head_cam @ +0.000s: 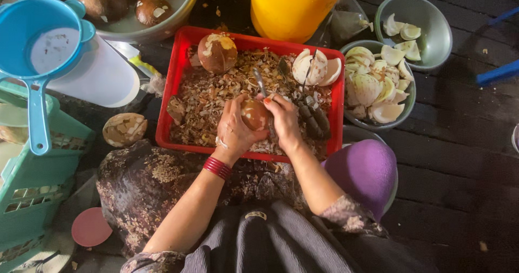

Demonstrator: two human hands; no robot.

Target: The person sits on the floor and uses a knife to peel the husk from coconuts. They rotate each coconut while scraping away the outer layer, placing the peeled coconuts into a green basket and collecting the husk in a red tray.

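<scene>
Nearest the camera: grey pleated cloth over the lap, patterned sleeves, a smooth purple rounded object (366, 171) at the right. Red bangles (217, 168) ring the left wrist.

Left hand (233, 129) is curled round a small brown coconut piece (255, 115), fingers closed on its side. Right hand (284, 122) presses against the same piece from the other side, fingers folded; a thin metal blade (259, 82) rises from between the hands, but which hand grips it I cannot tell.

Both hands sit over the near edge of a red plastic tray (172, 97), rectangular, filled with dry, flaky brown shavings (216, 97). At its far rim: a round brown coconut (217, 53), partly scraped, and white curved pieces (313, 68).

Right of the tray, two metal bowls (440, 40) hold smooth white chunks. Beyond: a yellow bucket (289, 5), a blue strainer (40, 40).
</scene>
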